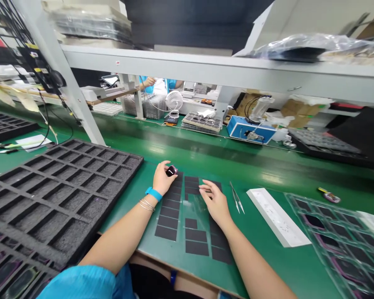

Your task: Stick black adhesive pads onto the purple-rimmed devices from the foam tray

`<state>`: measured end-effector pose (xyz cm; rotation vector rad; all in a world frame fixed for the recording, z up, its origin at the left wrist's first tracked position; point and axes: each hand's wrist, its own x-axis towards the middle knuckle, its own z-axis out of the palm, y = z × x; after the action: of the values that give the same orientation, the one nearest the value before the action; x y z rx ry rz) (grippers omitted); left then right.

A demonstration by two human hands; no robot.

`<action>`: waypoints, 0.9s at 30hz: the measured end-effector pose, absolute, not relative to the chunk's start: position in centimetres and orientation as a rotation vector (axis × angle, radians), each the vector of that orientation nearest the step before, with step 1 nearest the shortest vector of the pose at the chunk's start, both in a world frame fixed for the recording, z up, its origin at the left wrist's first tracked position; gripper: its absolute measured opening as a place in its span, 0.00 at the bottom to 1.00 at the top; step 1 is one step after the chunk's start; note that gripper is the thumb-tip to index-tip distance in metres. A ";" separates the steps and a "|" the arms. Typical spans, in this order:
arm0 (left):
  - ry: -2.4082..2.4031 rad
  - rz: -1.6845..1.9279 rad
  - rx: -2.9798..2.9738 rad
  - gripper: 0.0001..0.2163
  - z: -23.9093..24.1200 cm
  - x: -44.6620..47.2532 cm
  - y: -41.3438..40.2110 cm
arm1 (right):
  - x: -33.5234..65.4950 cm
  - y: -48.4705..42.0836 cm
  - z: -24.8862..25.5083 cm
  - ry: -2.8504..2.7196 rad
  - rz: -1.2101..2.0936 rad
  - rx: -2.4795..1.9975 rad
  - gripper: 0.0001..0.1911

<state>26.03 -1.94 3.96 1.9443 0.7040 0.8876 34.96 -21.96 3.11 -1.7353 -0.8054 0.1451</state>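
My left hand [162, 178] is closed round a small dark watch-like part [171, 170], held just above the top of a clear sheet [191, 211] that carries rows of black rectangular pads. My right hand [214, 199] lies on the same sheet with its fingers stretched out, the fingertips resting on a pad near the sheet's top right. A blue band and thin bracelets sit on my left wrist. Metal tweezers [237, 198] lie on the green mat just right of my right hand.
A large black foam tray [59, 187] with several empty cells fills the left. A white strip [277, 216] and a clear blister tray [343, 241] with dark parts lie to the right. Beyond a green conveyor [205, 149] stand a blue device [252, 131], a small fan [174, 100] and another person in blue.
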 end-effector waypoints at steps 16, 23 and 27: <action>1.649 0.979 2.233 0.18 6.7 21.0 6.0 | 34.7 -22.0 3.1 -0.894 0.135 -1.773 0.20; 1.677 0.783 2.403 0.21 5.5 21.6 4.9 | 34.3 -22.2 3.6 -0.894 0.063 -1.724 0.15; 1.718 0.771 2.373 0.19 5.9 21.4 5.1 | 34.1 -22.0 3.8 -0.893 0.041 -1.715 0.12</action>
<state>21.37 5.11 5.86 2.3728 1.7179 0.7711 34.08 -22.03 3.78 -1.7147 -0.8926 0.0415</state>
